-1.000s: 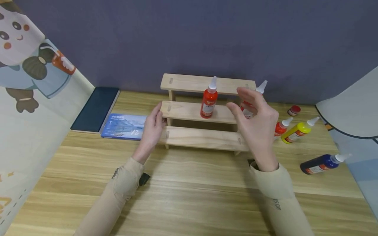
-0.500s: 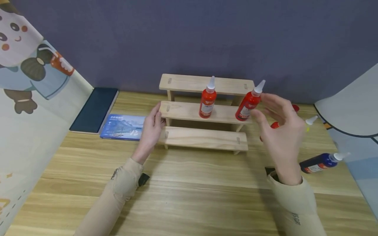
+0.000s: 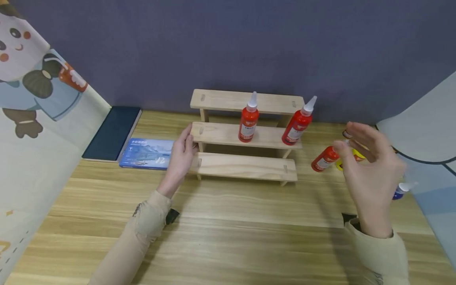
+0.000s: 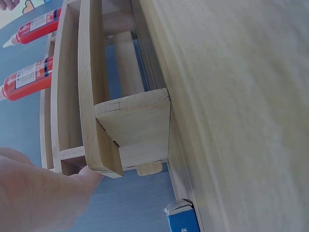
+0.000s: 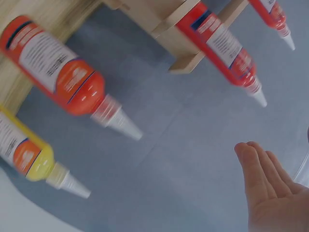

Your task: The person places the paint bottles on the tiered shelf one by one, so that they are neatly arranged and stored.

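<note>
My left hand (image 3: 179, 158) grips the left end of a three-tier wooden step shelf (image 3: 246, 165); some fingers are hidden behind the wood. Two red paint bottles with white nozzle caps stand on the middle tier, one red bottle (image 3: 248, 124) near the centre and another red bottle (image 3: 295, 128) at the right end. My right hand (image 3: 374, 178) hovers empty to the right of the shelf, thumb and fingers apart. Just beyond it are a third red bottle (image 3: 323, 160) and a yellow paint bottle (image 3: 358, 156), partly covered by the hand. The right wrist view shows extended fingers (image 5: 256, 169).
A dark blue bottle (image 3: 398, 194) lies at the right, mostly hidden by my hand. Behind the hand sits a small jar (image 3: 346, 134). Left of the shelf lie a blue picture box (image 3: 147, 153) and a dark book (image 3: 113, 132). A dark partition (image 3: 228, 47) rises behind the shelf.
My right hand has drawn away from the red bottle at the shelf's right end and moved right, over the loose bottles. The left hand stays on the shelf.
</note>
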A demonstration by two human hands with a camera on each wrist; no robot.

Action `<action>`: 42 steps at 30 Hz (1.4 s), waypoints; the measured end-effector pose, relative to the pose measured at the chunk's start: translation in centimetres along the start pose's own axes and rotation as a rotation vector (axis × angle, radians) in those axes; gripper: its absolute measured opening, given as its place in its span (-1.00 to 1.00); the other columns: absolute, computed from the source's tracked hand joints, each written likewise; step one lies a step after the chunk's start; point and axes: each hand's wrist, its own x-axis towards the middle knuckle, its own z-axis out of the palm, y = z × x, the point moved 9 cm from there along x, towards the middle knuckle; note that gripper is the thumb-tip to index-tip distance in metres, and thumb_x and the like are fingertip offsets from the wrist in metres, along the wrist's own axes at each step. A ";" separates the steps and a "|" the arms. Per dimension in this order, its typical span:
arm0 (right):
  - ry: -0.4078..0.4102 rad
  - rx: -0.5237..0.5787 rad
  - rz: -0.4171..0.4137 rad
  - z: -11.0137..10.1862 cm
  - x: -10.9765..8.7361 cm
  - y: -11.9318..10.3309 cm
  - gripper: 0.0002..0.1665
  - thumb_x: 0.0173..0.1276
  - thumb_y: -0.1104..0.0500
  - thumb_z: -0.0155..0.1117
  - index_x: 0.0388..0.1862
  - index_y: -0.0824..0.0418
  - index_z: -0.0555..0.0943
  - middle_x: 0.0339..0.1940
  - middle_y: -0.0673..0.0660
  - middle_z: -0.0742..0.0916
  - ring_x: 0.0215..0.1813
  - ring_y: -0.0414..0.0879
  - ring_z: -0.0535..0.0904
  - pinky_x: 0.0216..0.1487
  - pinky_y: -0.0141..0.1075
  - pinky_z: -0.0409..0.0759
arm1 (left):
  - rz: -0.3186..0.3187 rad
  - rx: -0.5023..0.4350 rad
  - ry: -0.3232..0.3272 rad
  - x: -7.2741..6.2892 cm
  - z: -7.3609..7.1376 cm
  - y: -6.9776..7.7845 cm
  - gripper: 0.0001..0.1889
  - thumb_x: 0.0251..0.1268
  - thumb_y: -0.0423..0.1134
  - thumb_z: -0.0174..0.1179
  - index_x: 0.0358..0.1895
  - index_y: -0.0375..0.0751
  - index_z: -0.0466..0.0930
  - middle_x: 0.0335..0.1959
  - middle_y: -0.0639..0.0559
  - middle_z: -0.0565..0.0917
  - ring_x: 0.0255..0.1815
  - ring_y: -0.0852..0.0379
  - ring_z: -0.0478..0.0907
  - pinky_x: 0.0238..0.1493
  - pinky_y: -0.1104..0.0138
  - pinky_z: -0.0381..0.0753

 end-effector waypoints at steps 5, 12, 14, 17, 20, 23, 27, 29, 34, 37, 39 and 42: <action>0.018 -0.071 0.054 -1.4 -0.2 1.4 -0.46 0.33 0.35 0.60 0.29 0.18 0.73 0.17 0.04 0.81 0.12 -0.42 0.69 0.24 -0.50 0.67 | 0.002 0.001 0.004 -0.1 0.0 0.1 -0.45 0.84 -0.32 -0.33 0.73 -0.37 -0.05 0.70 -0.28 0.15 0.63 -0.18 0.27 0.57 0.13 0.45; 0.054 -0.181 0.052 -3.6 -1.2 3.6 -0.43 0.35 0.34 0.58 0.34 0.16 0.71 0.21 0.02 0.80 0.15 -0.52 0.61 0.33 -0.52 0.59 | 0.000 0.021 0.001 0.0 -0.1 0.0 -0.45 0.85 -0.31 -0.33 0.73 -0.34 -0.04 0.71 -0.26 0.14 0.64 -0.17 0.26 0.58 0.13 0.44; 0.073 -0.200 0.049 -4.4 -1.3 4.1 -0.42 0.33 0.34 0.61 0.33 0.16 0.72 0.21 0.01 0.80 0.16 -0.54 0.60 0.34 -0.53 0.58 | 0.000 0.025 0.002 -0.1 0.0 0.1 -0.45 0.85 -0.30 -0.33 0.74 -0.33 -0.05 0.71 -0.26 0.14 0.63 -0.17 0.26 0.57 0.14 0.46; 0.096 -0.242 0.036 -5.3 -1.5 4.9 -0.39 0.33 0.34 0.62 0.35 0.19 0.70 0.24 0.08 0.79 0.18 -0.58 0.56 0.36 -0.56 0.54 | -0.001 0.023 -0.004 -0.2 0.1 0.1 -0.44 0.85 -0.29 -0.33 0.74 -0.31 -0.06 0.71 -0.25 0.14 0.64 -0.17 0.25 0.57 0.14 0.45; 0.095 -0.298 0.033 -6.1 -1.7 5.7 -0.38 0.36 0.31 0.60 0.39 0.22 0.67 0.27 0.19 0.77 0.19 -0.65 0.49 0.37 -0.59 0.50 | -0.005 0.024 -0.008 -0.3 0.2 0.1 -0.44 0.85 -0.27 -0.33 0.75 -0.29 -0.07 0.71 -0.23 0.14 0.63 -0.15 0.27 0.56 0.17 0.46; 0.087 -0.336 0.050 -6.7 -2.0 6.6 -0.39 0.42 0.26 0.57 0.42 0.20 0.65 0.30 0.22 0.75 0.20 -0.68 0.44 0.39 -0.60 0.47 | -0.009 0.027 -0.008 -0.3 0.1 0.0 -0.44 0.86 -0.26 -0.33 0.75 -0.28 -0.07 0.71 -0.23 0.14 0.63 -0.14 0.27 0.57 0.18 0.45; 0.083 -0.341 0.105 -7.2 -2.4 8.1 -0.36 0.44 0.14 0.57 0.45 0.18 0.63 0.34 0.22 0.72 0.22 -0.64 0.45 0.42 -0.57 0.46 | -0.010 0.034 -0.001 -0.3 0.0 -0.1 -0.44 0.86 -0.27 -0.33 0.74 -0.30 -0.06 0.71 -0.26 0.15 0.63 -0.17 0.27 0.57 0.17 0.45; 0.079 -0.336 0.140 -7.4 -2.6 8.9 -0.34 0.45 0.10 0.57 0.47 0.18 0.62 0.36 0.22 0.71 0.26 -0.60 0.47 0.43 -0.56 0.46 | -0.008 0.036 0.001 -0.3 -0.1 0.0 -0.44 0.85 -0.28 -0.33 0.74 -0.31 -0.06 0.71 -0.27 0.14 0.63 -0.19 0.27 0.57 0.14 0.45; 0.065 -0.338 0.216 -7.7 -3.0 10.3 -0.31 0.49 0.05 0.53 0.52 0.16 0.56 0.41 0.21 0.67 0.40 -0.37 0.52 0.48 -0.50 0.45 | -0.013 0.034 0.004 -0.3 -0.1 0.1 -0.44 0.85 -0.29 -0.32 0.74 -0.31 -0.06 0.71 -0.27 0.14 0.62 -0.20 0.27 0.57 0.13 0.45; 0.066 -0.335 0.234 -7.8 -3.1 10.6 -0.31 0.51 0.02 0.50 0.54 0.13 0.55 0.43 0.20 0.67 0.43 -0.31 0.53 0.50 -0.48 0.44 | -0.015 0.034 0.004 -0.4 0.0 0.0 -0.44 0.86 -0.28 -0.32 0.75 -0.30 -0.06 0.71 -0.26 0.13 0.64 -0.19 0.25 0.57 0.12 0.45; 0.075 -0.331 0.217 -7.9 -3.2 10.5 -0.32 0.50 0.03 0.51 0.53 0.13 0.56 0.41 0.22 0.67 0.40 -0.37 0.52 0.50 -0.49 0.44 | -0.015 0.035 0.005 -0.4 -0.1 -0.1 -0.44 0.86 -0.27 -0.32 0.75 -0.29 -0.06 0.72 -0.25 0.13 0.64 -0.18 0.24 0.58 0.12 0.44; 0.103 -0.308 0.185 -8.2 -3.1 10.0 -0.36 0.49 0.05 0.52 0.50 0.09 0.60 0.39 0.21 0.69 0.33 -0.50 0.50 0.49 -0.51 0.43 | -0.014 0.043 0.007 -0.4 -0.1 0.0 -0.44 0.86 -0.25 -0.31 0.75 -0.29 -0.05 0.72 -0.25 0.13 0.63 -0.17 0.26 0.57 0.13 0.45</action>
